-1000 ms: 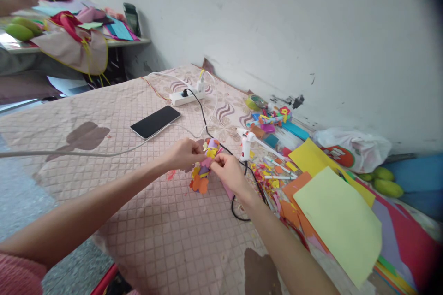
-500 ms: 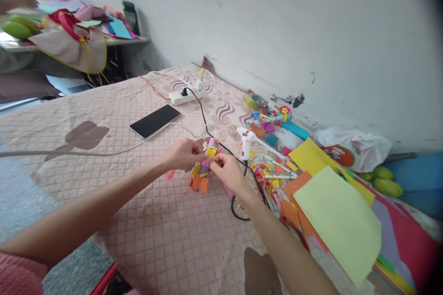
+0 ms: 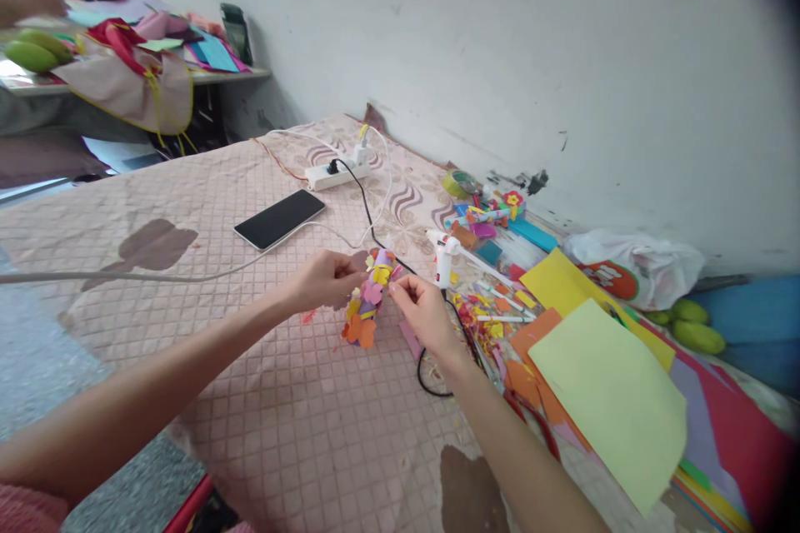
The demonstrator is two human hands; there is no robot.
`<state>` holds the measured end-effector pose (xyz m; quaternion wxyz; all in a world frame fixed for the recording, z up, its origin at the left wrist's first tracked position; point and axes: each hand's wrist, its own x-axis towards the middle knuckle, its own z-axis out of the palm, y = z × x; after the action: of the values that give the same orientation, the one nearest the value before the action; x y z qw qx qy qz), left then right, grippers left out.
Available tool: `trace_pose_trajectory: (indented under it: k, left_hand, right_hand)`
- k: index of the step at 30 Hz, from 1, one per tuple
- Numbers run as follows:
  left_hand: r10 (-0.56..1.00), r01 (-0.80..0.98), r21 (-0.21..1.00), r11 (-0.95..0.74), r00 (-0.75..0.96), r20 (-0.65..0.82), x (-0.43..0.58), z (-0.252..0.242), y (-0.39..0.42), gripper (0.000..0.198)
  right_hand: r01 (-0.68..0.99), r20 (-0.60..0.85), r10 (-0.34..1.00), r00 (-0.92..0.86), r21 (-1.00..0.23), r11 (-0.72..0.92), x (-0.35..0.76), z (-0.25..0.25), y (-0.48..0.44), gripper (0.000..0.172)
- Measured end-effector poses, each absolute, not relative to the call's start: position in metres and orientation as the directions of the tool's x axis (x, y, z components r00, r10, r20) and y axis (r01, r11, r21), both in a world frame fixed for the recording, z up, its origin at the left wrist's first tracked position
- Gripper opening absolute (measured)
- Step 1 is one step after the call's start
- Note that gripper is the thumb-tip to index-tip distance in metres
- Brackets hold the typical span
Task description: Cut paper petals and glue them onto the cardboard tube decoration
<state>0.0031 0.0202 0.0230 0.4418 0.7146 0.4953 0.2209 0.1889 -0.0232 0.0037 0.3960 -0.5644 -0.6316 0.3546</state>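
A small purple tube [image 3: 372, 293] covered with orange, pink and yellow flower cut-outs is upright, slightly tilted, over the quilted tablecloth. At its left edge my left hand [image 3: 325, 279] is closed, thumb and fingers pinched against its upper part. My right hand [image 3: 422, 308] is close by on the right, a small gap from the tube. Its thumb and forefinger are pinched together, and whatever may be between them is too small to make out. Behind the right hand stands a white glue gun [image 3: 445, 256], its black cord looping under my wrist.
A phone [image 3: 280, 219] and a power strip [image 3: 337, 173] with cables lie further back. Paper scraps [image 3: 484, 315], coloured sheets [image 3: 616, 400], a tape roll [image 3: 461, 182] and a plastic bag [image 3: 637, 262] line the wall side. Another person's hand [image 3: 31, 2] is at the far-left table.
My right hand has drawn back slightly to the right, away from the tube, uncovering a pink flower on its front. My left hand has barely moved.
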Motion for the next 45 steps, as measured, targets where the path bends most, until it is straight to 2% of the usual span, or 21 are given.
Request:
trace_pose_trajectory:
  k: [4, 7, 11, 17, 29, 45]
  left_hand:
    - [0.885, 0.493, 0.861, -0.122, 0.447, -0.130, 0.001, 0.023, 0.014, 0.024]
    - [0.895, 0.493, 0.851, -0.183, 0.441, -0.063, 0.000, 0.022, 0.011, 0.025]
    - [0.895, 0.477, 0.841, -0.258, 0.445, 0.022, -0.002, 0.018, 0.011, 0.033]
    - [0.876, 0.456, 0.845, -0.279, 0.481, 0.030, -0.001, 0.010, 0.015, 0.041]
    - [0.864, 0.462, 0.836, -0.295, 0.503, 0.026, 0.002, 0.006, 0.018, 0.029]
    - [0.861, 0.417, 0.868, -0.269, 0.509, 0.023, 0.003, 0.003, 0.017, 0.027]
  right_hand:
    - [0.423, 0.107, 0.994, -0.029, -0.900, 0.109, 0.189, 0.006, -0.029, 0.016]
    - [0.467, 0.128, 0.991, -0.046, -0.874, 0.135, 0.188, 0.005, -0.033, 0.011]
    - [0.495, 0.137, 0.989, -0.053, -0.856, 0.145, 0.186, -0.001, -0.035, 0.019]
    - [0.512, 0.139, 0.988, -0.061, -0.846, 0.150, 0.184, -0.006, -0.032, 0.027]
    - [0.531, 0.154, 0.986, -0.056, -0.832, 0.160, 0.183, -0.011, -0.027, 0.020]
    - [0.510, 0.162, 0.986, -0.046, -0.845, 0.163, 0.183, -0.013, -0.026, 0.016]
